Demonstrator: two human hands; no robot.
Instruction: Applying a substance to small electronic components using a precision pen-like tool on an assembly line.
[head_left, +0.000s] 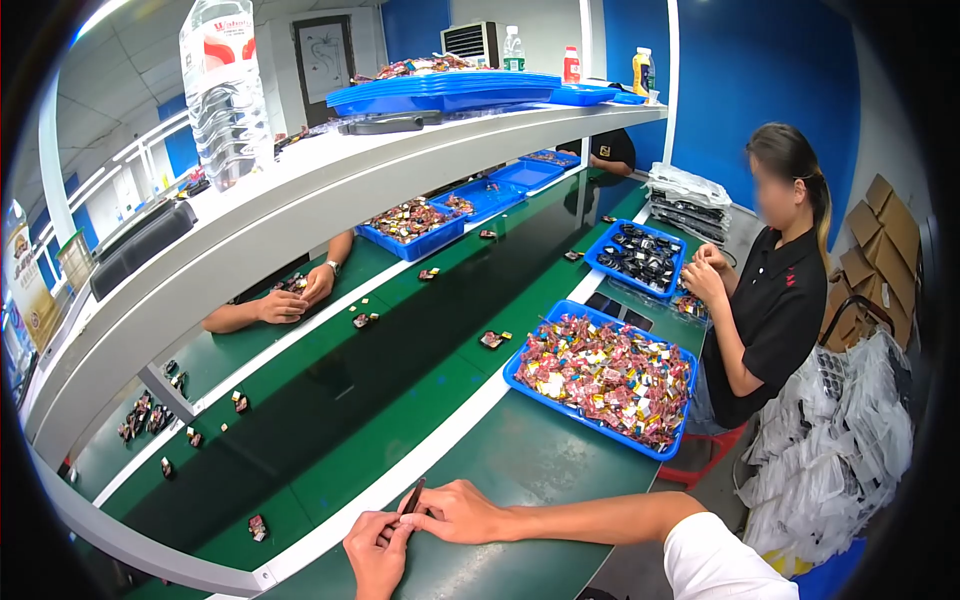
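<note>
The left hand (375, 556) and the right hand (462, 512) are together, fingertips meeting around a thin dark piece (414, 496) that both appear to pinch, over the counter (505, 468) close to its belt-side edge. The piece stands up between the fingers, its long axis pointing away from the body toward the belt (345, 475) and leaning a little right at the top. The right forearm comes in across the counter's right edge; the left hand rises from below. Beyond the hands, up and to the right along the counter, lies a blue tray (590, 424) heaped with small wrapped packets (605, 375), well apart from the hands and nearer the right one; its far left corner reaches the white rail (450, 442) on the counter's belt-side edge. Farther along the counter, a second tray (625, 278) holds black pieces (640, 255), with a co-worker (780, 310) seated beside it. Small dark items sit scattered along the belt, and across it another person's hands (305, 288) work below a white shelf (330, 205), which hides the rest of that person. The lower end of the pinched piece is covered by fingers, so its full shape and kind cannot be told; several left fingertips are hidden, and the left forearm is cut off by the lower edge of the view.
</note>
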